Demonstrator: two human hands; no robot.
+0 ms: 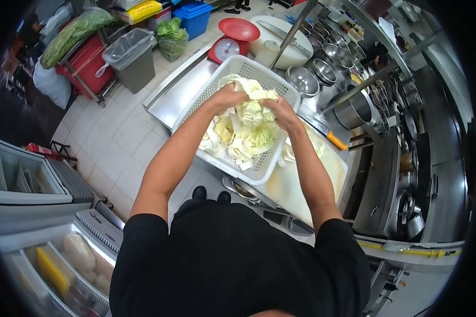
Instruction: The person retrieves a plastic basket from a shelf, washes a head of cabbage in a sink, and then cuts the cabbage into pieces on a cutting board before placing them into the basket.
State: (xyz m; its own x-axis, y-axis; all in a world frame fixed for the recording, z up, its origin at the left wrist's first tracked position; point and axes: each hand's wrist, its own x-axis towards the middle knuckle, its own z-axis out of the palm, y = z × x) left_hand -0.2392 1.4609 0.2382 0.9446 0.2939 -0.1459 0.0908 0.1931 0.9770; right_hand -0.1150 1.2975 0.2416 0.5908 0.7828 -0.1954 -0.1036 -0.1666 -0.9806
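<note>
A white perforated basket (pixel 262 74) stands on the metal counter with cut cabbage (pixel 225 134) inside. Over its far half, my left hand (pixel 230 99) and my right hand (pixel 281 110) both have their fingers closed on a bunch of pale cabbage leaves (pixel 253 94). The leaves hang between the hands, above the other pieces. To the right of the basket lies a cutting board (pixel 322 182) with some cabbage on it, partly hidden by my right forearm. A knife with an orange handle (pixel 337 140) rests beyond the board.
A red scale (pixel 227 50) is behind the basket. Metal bowls (pixel 303 80) and a large pot (pixel 353 108) stand to the right. A metal post (pixel 293 31) rises at the back. On the floor at left are a grey bin (pixel 135 61) and a blue container (pixel 193 21).
</note>
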